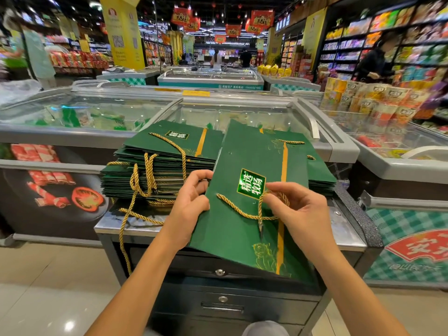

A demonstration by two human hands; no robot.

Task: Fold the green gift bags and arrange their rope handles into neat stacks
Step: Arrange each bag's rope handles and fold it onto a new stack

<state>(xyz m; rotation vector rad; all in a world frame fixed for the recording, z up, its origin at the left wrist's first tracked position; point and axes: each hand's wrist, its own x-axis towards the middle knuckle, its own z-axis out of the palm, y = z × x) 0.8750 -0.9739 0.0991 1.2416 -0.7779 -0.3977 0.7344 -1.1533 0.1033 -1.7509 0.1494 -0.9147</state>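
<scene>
Head view: supermarket freezers point(72, 134) behind steel counter point(344, 229); left hand point(191, 202) grips green bag point(230, 238), right hand point(298, 209) pinches its rope handle point(237, 210)

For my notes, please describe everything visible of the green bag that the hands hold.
The held bag is flat, dark green, paper-like and tilted. It bears a gold stripe, a shiny label with white characters, and a gold line drawing near its lower end. The left hand grips its left edge; the right hand pinches its twisted gold rope handle.

Dark green bags point(244, 221) carry an orange stripe point(281, 229), gold rope point(238, 210) and a bright green label point(251, 187) with white characters.
</scene>
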